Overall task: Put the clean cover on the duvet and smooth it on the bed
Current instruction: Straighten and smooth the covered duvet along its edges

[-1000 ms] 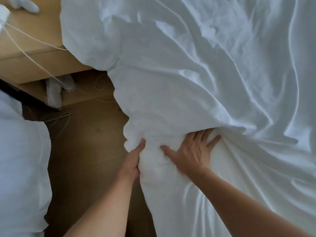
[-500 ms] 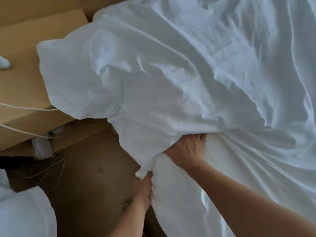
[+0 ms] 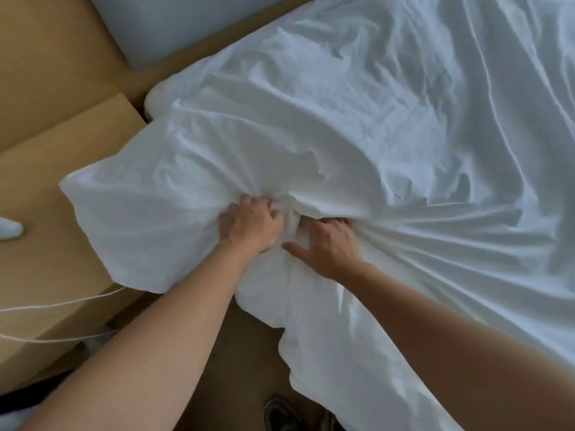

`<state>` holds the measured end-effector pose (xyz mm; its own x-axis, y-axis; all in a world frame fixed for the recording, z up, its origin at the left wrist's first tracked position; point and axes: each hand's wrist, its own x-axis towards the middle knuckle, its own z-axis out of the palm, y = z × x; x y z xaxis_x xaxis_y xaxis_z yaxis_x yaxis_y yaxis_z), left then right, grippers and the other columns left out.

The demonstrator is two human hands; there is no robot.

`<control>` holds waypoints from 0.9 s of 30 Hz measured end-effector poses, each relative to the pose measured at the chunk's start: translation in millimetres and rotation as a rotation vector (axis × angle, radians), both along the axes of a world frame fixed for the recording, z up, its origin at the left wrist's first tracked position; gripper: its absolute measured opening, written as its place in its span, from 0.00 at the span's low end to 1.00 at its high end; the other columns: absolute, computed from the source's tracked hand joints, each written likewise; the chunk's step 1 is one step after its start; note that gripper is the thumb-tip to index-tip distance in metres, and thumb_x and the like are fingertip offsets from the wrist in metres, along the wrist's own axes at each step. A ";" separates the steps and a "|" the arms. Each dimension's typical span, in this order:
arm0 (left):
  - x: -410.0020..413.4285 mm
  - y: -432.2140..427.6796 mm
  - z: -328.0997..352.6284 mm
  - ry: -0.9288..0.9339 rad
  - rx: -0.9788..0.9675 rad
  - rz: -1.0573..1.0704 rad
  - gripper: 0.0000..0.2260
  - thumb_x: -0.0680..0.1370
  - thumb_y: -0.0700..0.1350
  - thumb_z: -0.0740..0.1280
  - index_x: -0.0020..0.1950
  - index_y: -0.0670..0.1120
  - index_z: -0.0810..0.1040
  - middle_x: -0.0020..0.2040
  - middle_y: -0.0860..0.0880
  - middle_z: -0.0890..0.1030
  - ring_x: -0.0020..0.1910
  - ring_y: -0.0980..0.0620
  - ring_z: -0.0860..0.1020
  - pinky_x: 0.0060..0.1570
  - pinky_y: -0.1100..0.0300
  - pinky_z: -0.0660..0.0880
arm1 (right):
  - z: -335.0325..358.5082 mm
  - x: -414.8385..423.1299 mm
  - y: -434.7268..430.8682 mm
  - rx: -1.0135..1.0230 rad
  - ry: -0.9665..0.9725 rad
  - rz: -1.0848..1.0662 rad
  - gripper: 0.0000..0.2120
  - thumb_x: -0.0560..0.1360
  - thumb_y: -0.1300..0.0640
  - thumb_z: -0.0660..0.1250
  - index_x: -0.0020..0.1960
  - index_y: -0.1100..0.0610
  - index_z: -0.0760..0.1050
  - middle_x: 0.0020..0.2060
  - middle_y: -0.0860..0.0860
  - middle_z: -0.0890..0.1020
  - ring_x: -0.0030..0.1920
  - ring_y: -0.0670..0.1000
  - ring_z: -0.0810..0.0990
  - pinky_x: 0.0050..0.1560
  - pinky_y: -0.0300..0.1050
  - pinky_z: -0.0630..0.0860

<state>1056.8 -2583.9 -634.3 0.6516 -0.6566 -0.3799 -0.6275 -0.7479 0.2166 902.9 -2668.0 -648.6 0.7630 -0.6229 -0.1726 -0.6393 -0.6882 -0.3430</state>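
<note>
The white cover (image 3: 404, 135) is lying rumpled across most of the bed (image 3: 157, 99), with its near edge hanging toward the floor. The duvet is presumably inside it, though it is not showing separately. The cover's loose corner (image 3: 124, 219), which a second ago was drooping off the side, is now flopping over the wooden bedside table (image 3: 46, 213). Both hands are working higher than before, up on the bed's edge and close together. The left hand (image 3: 249, 227) is clenching a wad of fabric. The right hand (image 3: 326, 245) is digging its fingers under a fold, thumb spread, where earlier it was pressing flat. They are probably feeding the duvet's corner into the empty-looking cover corner, so smoothing is not yet starting.
</note>
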 end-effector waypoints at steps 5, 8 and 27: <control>66.9 -46.5 43.3 -0.397 -0.319 0.050 0.14 0.79 0.50 0.63 0.60 0.43 0.78 0.64 0.40 0.72 0.61 0.37 0.71 0.58 0.44 0.70 | 8.0 24.6 -46.3 -0.168 -0.097 -0.279 0.33 0.72 0.26 0.60 0.73 0.38 0.65 0.76 0.53 0.62 0.75 0.61 0.61 0.74 0.64 0.55; 122.7 -78.2 51.4 -0.325 -0.196 0.167 0.29 0.78 0.59 0.66 0.72 0.44 0.68 0.76 0.39 0.62 0.72 0.35 0.63 0.70 0.40 0.63 | 9.0 51.6 -76.6 0.010 0.048 -0.270 0.39 0.71 0.21 0.52 0.78 0.34 0.52 0.81 0.51 0.50 0.79 0.61 0.51 0.76 0.65 0.49; 237.0 -195.1 47.5 0.446 -0.030 0.299 0.41 0.61 0.72 0.76 0.64 0.46 0.78 0.59 0.46 0.82 0.56 0.44 0.81 0.53 0.51 0.78 | 78.9 240.7 -208.9 0.614 -0.043 -0.510 0.46 0.70 0.20 0.56 0.60 0.62 0.78 0.54 0.59 0.82 0.54 0.61 0.81 0.57 0.56 0.79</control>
